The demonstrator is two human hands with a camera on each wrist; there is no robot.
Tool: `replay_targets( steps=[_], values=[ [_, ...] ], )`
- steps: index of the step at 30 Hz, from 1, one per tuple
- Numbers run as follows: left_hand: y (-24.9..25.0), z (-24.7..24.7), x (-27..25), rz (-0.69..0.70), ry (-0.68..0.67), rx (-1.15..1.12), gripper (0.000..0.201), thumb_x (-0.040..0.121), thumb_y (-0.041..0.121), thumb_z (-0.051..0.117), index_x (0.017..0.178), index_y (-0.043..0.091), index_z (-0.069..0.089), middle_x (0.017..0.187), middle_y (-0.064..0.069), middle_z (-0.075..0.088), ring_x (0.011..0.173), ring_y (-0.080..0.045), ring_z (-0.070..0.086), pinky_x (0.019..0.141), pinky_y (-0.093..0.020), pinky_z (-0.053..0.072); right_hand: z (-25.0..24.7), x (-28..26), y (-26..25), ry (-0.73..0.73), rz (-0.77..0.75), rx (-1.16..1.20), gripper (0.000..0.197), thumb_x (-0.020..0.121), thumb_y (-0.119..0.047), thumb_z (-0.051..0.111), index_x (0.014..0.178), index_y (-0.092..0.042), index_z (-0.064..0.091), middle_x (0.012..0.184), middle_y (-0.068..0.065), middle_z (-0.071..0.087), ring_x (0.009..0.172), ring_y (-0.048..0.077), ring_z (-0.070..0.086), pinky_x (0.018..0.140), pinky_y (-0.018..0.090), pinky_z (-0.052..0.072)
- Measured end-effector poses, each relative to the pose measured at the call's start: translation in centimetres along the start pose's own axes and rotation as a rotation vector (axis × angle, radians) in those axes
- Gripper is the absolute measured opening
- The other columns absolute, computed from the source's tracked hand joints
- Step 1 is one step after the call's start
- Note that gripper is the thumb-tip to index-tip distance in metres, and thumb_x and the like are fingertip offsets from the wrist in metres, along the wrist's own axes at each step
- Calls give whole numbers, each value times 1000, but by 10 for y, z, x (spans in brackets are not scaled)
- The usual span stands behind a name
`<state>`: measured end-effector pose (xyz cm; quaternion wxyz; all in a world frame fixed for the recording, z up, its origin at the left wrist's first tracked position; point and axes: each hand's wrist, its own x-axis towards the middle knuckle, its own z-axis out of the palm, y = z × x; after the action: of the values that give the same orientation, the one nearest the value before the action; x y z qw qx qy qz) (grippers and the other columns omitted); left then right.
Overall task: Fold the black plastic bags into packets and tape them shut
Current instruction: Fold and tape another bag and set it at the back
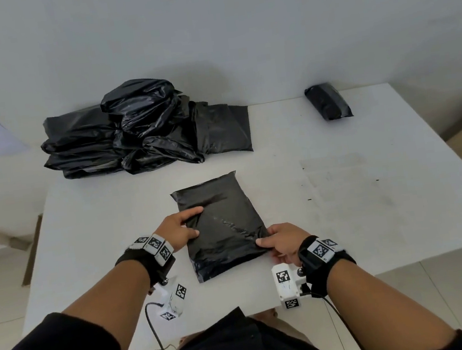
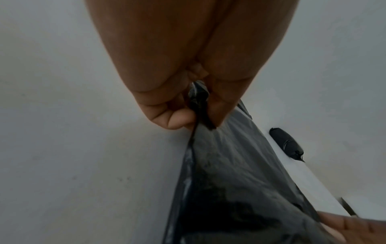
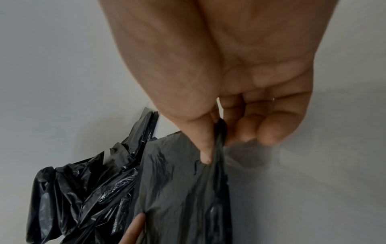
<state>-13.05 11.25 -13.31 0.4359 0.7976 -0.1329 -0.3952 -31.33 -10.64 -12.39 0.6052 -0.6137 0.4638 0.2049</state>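
Note:
A flat black plastic bag (image 1: pixel 220 222) lies folded into a rectangle on the white table (image 1: pixel 342 190), near its front edge. My left hand (image 1: pixel 178 227) pinches the bag's left edge (image 2: pixel 201 113) between thumb and fingers. My right hand (image 1: pixel 281 243) pinches the bag's right edge (image 3: pixel 219 143) near its front corner. The left wrist view shows the bag (image 2: pixel 229 181) stretching toward my right hand's fingers (image 2: pixel 353 227). In the right wrist view, a left fingertip (image 3: pixel 133 229) touches the sheet (image 3: pixel 177 181).
A heap of loose and folded black bags (image 1: pixel 143 130) sits at the table's back left, also seen crumpled (image 3: pixel 83 189) beyond the sheet. A finished black packet (image 1: pixel 328 102) rests at the back right corner (image 2: pixel 286 143). A wall stands behind the table.

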Motion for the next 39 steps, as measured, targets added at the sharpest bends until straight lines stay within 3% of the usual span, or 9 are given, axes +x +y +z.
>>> replay_targets(
  steps=[5,10,16,19,21,24,27,32,39],
  values=[
    [-5,4,17,-56,54,-99,62,79,-1,67,99,57,68,127,-3,61,105,-25,66,97,-44,52,-2,2,-4,50,-51,304,15,89,-11,72,81,-13,60,71,6,58,51,13,44,49,25,45],
    [10,15,21,-157,148,-277,51,86,-1,63,128,29,62,101,-11,61,89,-28,60,85,-40,52,-2,-3,-22,12,-116,602,12,100,-8,52,94,-11,62,68,4,51,53,13,45,52,28,46],
    [20,10,20,-220,128,-387,51,86,-1,63,124,31,62,114,-7,66,96,-24,65,73,-32,52,-2,-5,-21,-139,-271,692,41,88,22,37,106,-1,65,97,15,70,86,24,66,82,33,58],
    [19,5,15,-186,113,-173,52,83,4,69,127,30,61,111,-11,65,90,-33,65,73,-38,53,-1,0,-17,-120,-344,561,42,84,21,56,113,-8,63,112,14,67,102,26,65,93,38,55],
    [19,5,9,-109,177,81,48,81,13,73,125,28,60,118,-9,55,90,-29,63,75,-31,53,-1,1,-17,-123,-358,498,52,79,12,68,122,-14,57,122,13,63,109,27,63,99,45,52],
    [24,8,3,121,389,509,40,78,30,73,116,27,61,123,-5,38,104,-25,50,92,-35,48,0,-4,-18,-189,-363,338,72,66,-1,77,127,-23,47,127,9,59,114,26,63,99,47,51],
    [35,11,8,332,383,775,46,81,31,67,126,27,57,135,-3,41,124,-29,40,103,-43,40,3,-11,-14,-281,-343,217,78,69,10,71,132,-25,41,128,9,56,115,27,62,99,47,51],
    [46,17,22,254,150,965,66,91,37,57,149,30,28,162,-1,11,149,-26,5,118,-49,20,11,-12,-8,-240,-368,91,77,78,8,73,135,-29,37,126,12,55,111,29,65,94,41,55],
    [56,18,18,178,219,1225,65,88,64,43,146,39,28,152,-1,27,131,-29,37,104,-46,34,5,-5,0,-183,-251,238,59,83,8,67,127,-25,46,106,18,63,84,27,58,73,34,52]
  ],
)
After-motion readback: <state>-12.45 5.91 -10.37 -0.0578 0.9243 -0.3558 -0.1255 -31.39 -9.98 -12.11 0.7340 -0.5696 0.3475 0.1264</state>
